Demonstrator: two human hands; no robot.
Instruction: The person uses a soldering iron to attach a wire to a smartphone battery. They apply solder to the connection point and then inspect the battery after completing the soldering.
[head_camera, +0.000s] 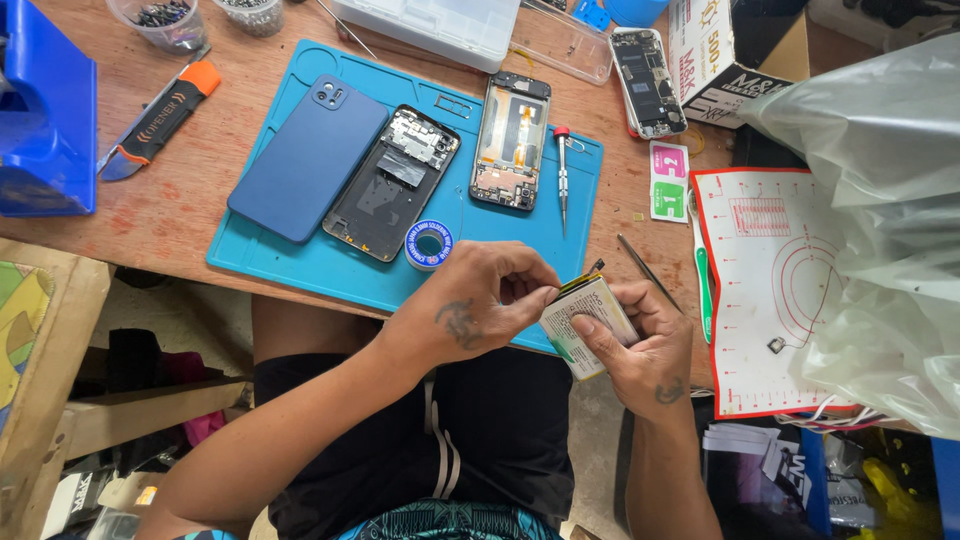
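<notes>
Both hands meet at the near edge of a blue work mat (290, 255). My right hand (640, 345) grips a flat phone battery (590, 320) with a white label, thumb across its face. My left hand (475, 300) pinches the battery's upper left edge with its fingertips. On the mat lie a blue phone back cover (305, 160), an opened phone frame (392, 182), a second phone body with exposed boards (511, 140), a red-tipped screwdriver (562, 180) and a roll of solder wire (431, 244).
The wooden table (170, 210) also carries an orange-and-black knife (160, 118), a blue bin (45, 120), clear cups of screws (165, 22), a clear parts box (435, 25), another opened phone (648, 82), a red-edged white mat (770, 280), tweezers (648, 272) and a plastic bag (880, 200).
</notes>
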